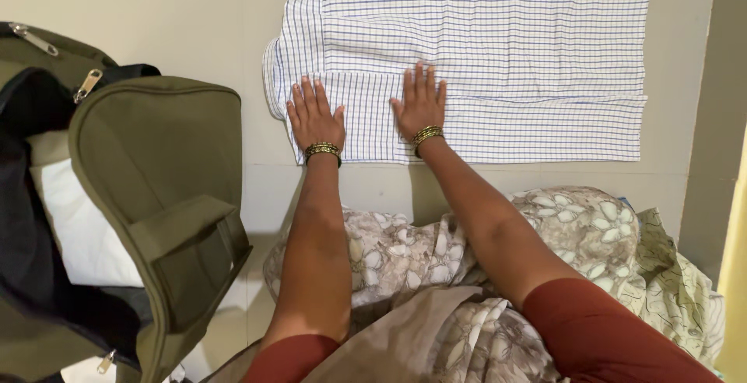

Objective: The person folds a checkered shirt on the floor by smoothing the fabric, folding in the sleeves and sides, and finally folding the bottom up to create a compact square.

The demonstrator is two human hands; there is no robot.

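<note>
Checked shirt (498, 48), white with thin blue lines, lies spread flat on the pale tiled floor (194, 17), upper middle of view. Lower edge folded over into a straight band; a rounded sleeve or side fold shows at its left edge.

Left hand (315, 118) pressed palm down on the shirt's lower left corner, fingers (305, 95) straight and slightly spread, holding nothing. Right hand (421, 103) flat on the cloth just beside it, fingers (420, 78) extended and close together, likewise holding nothing. Both wrists carry gold-and-dark bangles (323, 150). Forearms bare; rust-red sleeves at the bottom of the frame.

Below the arms, a floral-print garment (607, 227) in grey, cream and pale green covers the person's lap.

At left, an olive-green duffel bag (156, 165) stands open, flap with a pocket turned out, zip pulls visible. Inside it, dark lining and a white folded item (85, 227).
</note>
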